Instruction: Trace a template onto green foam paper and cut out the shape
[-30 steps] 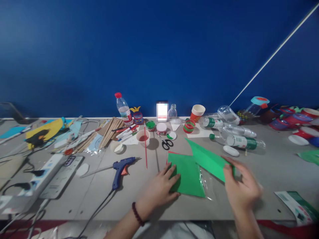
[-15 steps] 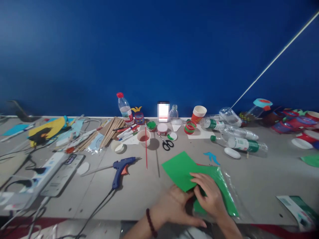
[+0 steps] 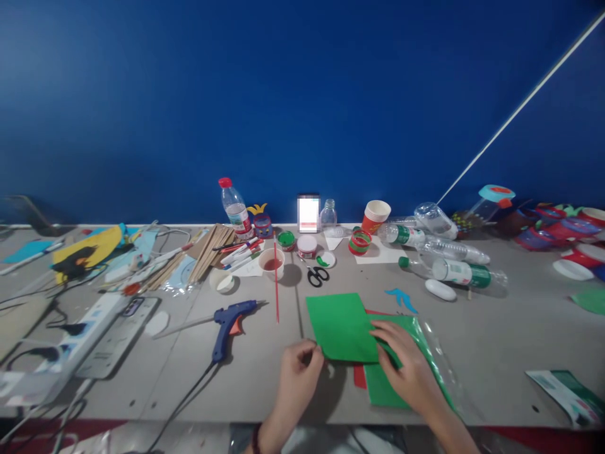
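Note:
A green paper sheet (image 3: 341,325) lies on the grey table (image 3: 496,340), on top of a pack of green and red sheets (image 3: 392,384) in a clear plastic sleeve. My left hand (image 3: 297,372) pinches the sheet's near left corner with curled fingers. My right hand (image 3: 409,372) rests flat on the pack, its fingertips touching the sheet's right edge.
A blue glue gun (image 3: 229,318), a red stick (image 3: 276,287) and black scissors (image 3: 316,275) lie beyond the sheet. Paint pots, a red paper cup (image 3: 375,216) and plastic bottles (image 3: 454,271) crowd the back. A power strip (image 3: 89,325) and cables sit left.
The loose green sheet went from my right hand onto the pack in front of me. My left hand moved off the pack to pinch the sheet's left corner, and my right hand now lies flat.

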